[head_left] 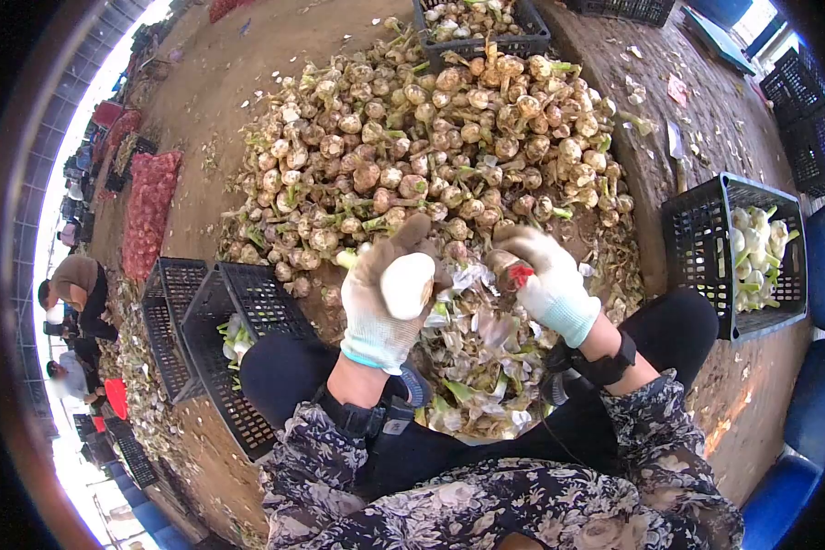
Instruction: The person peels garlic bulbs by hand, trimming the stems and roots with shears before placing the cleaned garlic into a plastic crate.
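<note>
My left hand [382, 298], in a dirty white glove with a blue-green cuff, holds a smooth white garlic bulb [407, 286]. A green stem end shows at the left of that hand. To the right, my right hand [550, 280], gloved alike, is closed around a small tool with red on it [521, 273]; its working end cannot be made out. A large heap of unpeeled garlic [367, 174] lies on the ground beyond both hands. Between and below the hands are loose peeled skins [486, 353].
A black crate [724, 183] with peeled garlic stands at right, another crate [247, 302] at left. Behind the heap is a third crate [486, 44]. Red net sacks [149, 215] lie farther left. Two people [81, 286] work at far left.
</note>
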